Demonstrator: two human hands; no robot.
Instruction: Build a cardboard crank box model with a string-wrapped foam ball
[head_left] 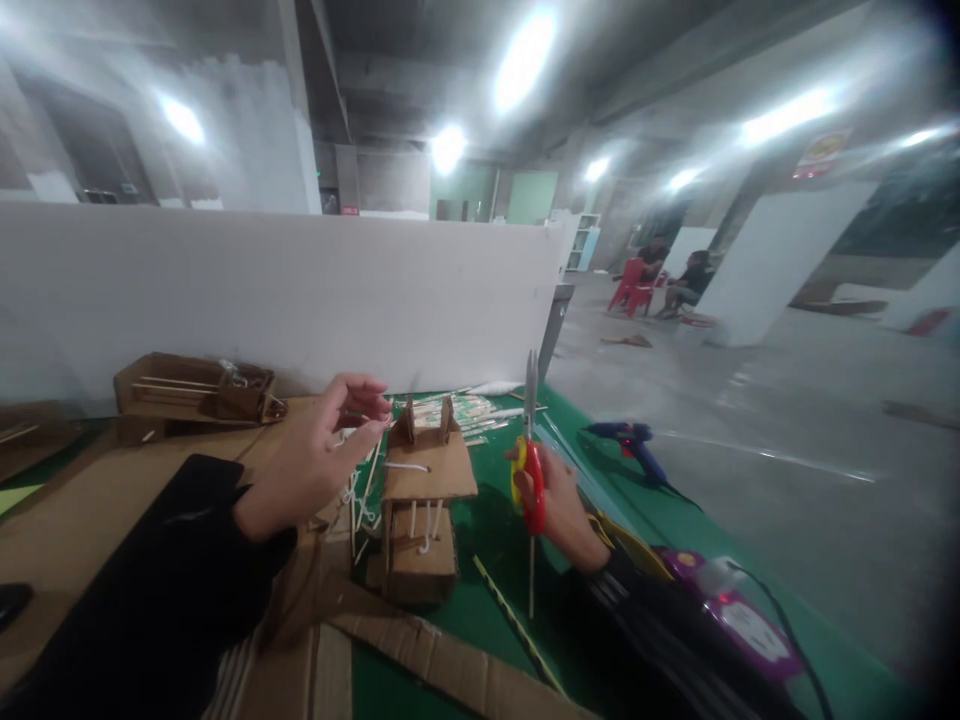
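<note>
My right hand point(559, 500) grips a pair of scissors point(531, 400) with red and yellow handles, its closed blades pointing up. Below the handles extends a thin stick point(532, 580); whether the hand also holds it, I cannot tell. My left hand point(337, 445) hovers with curved fingers, thumb apart from them, by the upper left of a cardboard model point(430, 470). Two upright cardboard tabs stand on top of that model, and white string and thin sticks run through it. Behind it lie many wooden sticks point(480, 412).
A blue glue gun point(630, 440) lies on the green tabletop point(487, 510) at right, near a purple box point(750, 620) with a cable. Cardboard strips point(450, 655) and a patterned stick point(517, 625) are in front. Another cardboard model point(172, 390) stands back left, before a white partition point(262, 300). People sit far off.
</note>
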